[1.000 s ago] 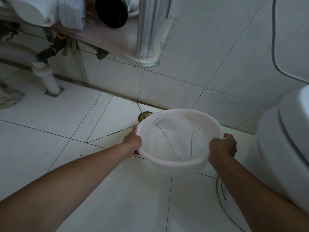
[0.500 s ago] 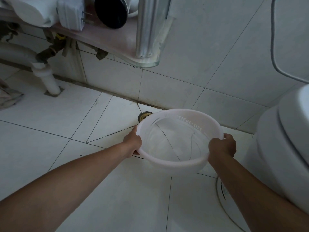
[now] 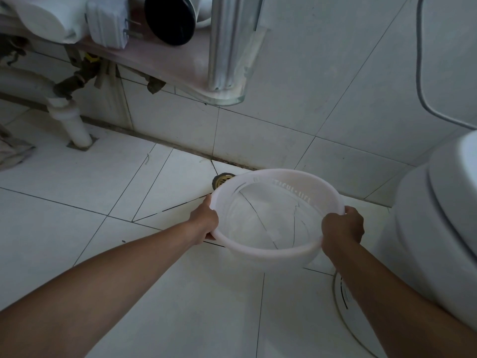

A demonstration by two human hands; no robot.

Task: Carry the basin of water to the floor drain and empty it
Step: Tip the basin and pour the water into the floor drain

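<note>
A translucent white plastic basin (image 3: 268, 251) with clear water in it hangs above the tiled floor, held level. My left hand (image 3: 205, 220) grips its left rim and my right hand (image 3: 342, 227) grips its right rim. The brass floor drain (image 3: 221, 180) sits at the foot of the wall, just beyond the basin's far left edge, and the rim hides part of it. Floor tile seams show through the water.
A white toilet (image 3: 433, 228) stands close on the right. A glass shelf (image 3: 180, 71) with a metal post and toiletries juts out above. A white drain pipe (image 3: 72, 125) meets the floor at the left, near a cloth (image 3: 13, 151). A cable (image 3: 423, 73) hangs on the wall.
The basin and both hands have held almost still, shifting only slightly; the grip is unchanged.
</note>
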